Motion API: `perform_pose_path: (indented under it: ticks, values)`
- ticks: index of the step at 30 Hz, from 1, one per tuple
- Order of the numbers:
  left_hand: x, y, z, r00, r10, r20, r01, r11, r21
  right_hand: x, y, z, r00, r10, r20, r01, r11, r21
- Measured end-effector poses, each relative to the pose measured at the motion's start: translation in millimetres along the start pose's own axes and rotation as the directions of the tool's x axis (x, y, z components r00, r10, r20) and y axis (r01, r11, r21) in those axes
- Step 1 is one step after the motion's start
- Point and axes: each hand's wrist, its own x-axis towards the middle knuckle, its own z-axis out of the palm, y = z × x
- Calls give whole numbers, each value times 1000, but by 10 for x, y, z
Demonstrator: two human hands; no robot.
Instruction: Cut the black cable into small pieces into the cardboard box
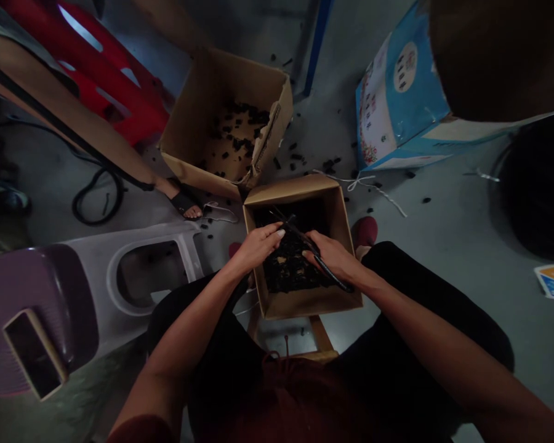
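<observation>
Above an open cardboard box (314, 306), my left hand (260, 247) is closed, thumb and fingers pinching a small black piece (291, 219). My right hand (335, 257) grips a black-handled hand tool (330, 271) that resembles pliers or scissors; dim light hides its exact kind. The tool's front end points up and left, meeting the piece at my left fingertips. Many black pieces (289, 271) lie in the box beneath both hands, heaped and partly in shadow.
A second cardboard box (203, 175) holds scattered black bits; more lie on the floor. A blue-and-white carton (397, 111) stands right, a pale plastic stool (96, 277) left, bearing a phone (34, 354). Another person's leg (87, 117) reaches in near a red chair (120, 86).
</observation>
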Motion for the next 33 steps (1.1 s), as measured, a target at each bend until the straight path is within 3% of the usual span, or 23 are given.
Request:
perform_pose_path:
  ticks: [15,33]
  values:
    - [75,-119,67,998,-32,50,33,999,-11,-34,61,43,995,71,64,-67,996,-66]
    - [61,-284,256,969,-219,117,223,975,-21,-73,177,142,959,187,212,-142,967,-210]
